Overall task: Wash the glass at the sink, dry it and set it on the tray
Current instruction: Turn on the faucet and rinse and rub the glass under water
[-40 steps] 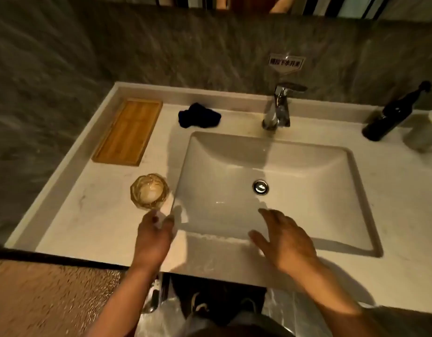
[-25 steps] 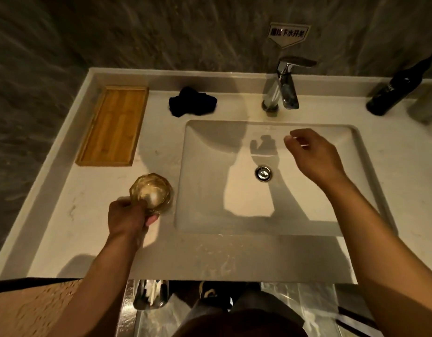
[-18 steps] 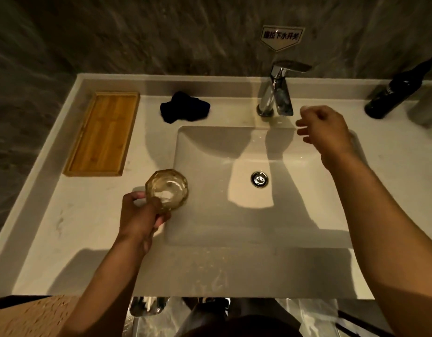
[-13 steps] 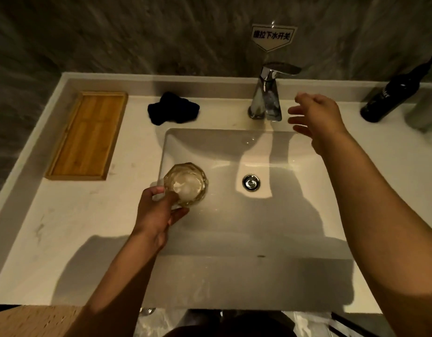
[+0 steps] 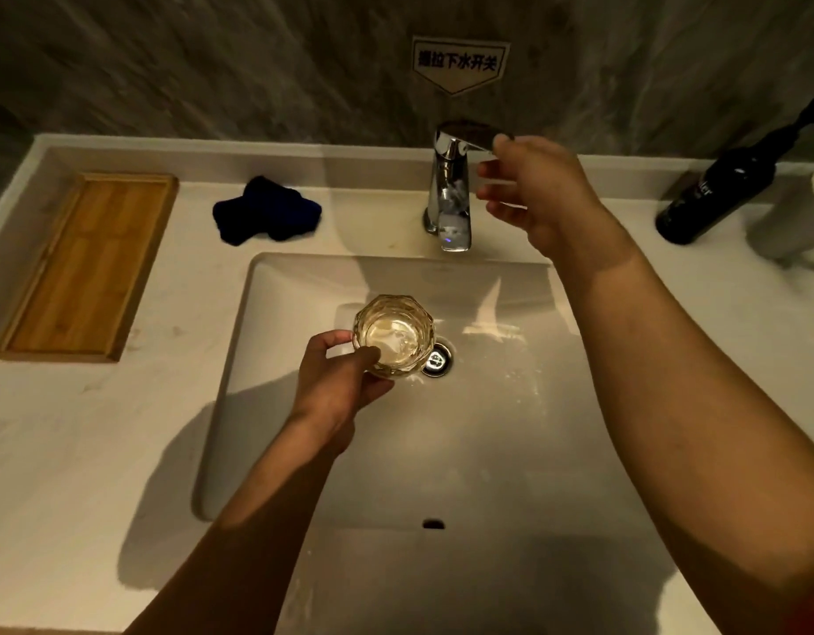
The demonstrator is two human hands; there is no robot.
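While it stands upright, mouth facing up, the glass (image 5: 393, 334) hangs over the sink (image 5: 276, 313) basin beside the drain (image 5: 437, 359), gripped around its side by the left hand (image 5: 338, 382). Further back, the right hand (image 5: 540, 190), fingers loosely spread, touches the faucet (image 5: 450, 190) lever.
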